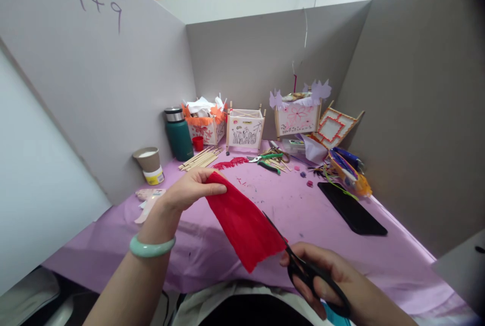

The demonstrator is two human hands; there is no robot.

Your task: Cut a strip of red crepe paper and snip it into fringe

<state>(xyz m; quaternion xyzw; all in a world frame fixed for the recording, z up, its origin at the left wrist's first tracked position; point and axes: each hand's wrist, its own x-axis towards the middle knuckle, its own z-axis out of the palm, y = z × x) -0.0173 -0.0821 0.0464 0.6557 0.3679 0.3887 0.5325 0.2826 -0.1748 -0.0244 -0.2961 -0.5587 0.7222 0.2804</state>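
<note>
Left hand (189, 187), a pale green bangle (151, 248) on its wrist, pinches the upper corner of a red crepe-paper strip (242, 222) between thumb and fingers; fingers closed on the paper. The strip hangs slanted in the air above the near edge of the table (295, 210), which wears a purple cloth, and runs down toward the right.

Right hand (326, 275) has its fingers through the loops of black-handled scissors (303, 265), closed around the handles. The blades lie against the strip's right edge, tip pointing up and left (how far the blades gape I cannot tell).

Behind, on the table: a dark green flask with a steel cap (178, 135) near the left partition, a brown paper cup of white stuff (147, 159) stacked on a small yellow tub, a bundle of thin wooden sticks (200, 158), a small red cup (197, 143). Three little paper-panelled lantern boxes (245, 129) stand along the back wall. Green-handled pliers (265, 158) lie mid-table, a flat black slab (352, 210) to the right, a scrap of fringed red paper (230, 163) near the sticks.

Grey cardboard partitions (94, 88) enclose three sides.
</note>
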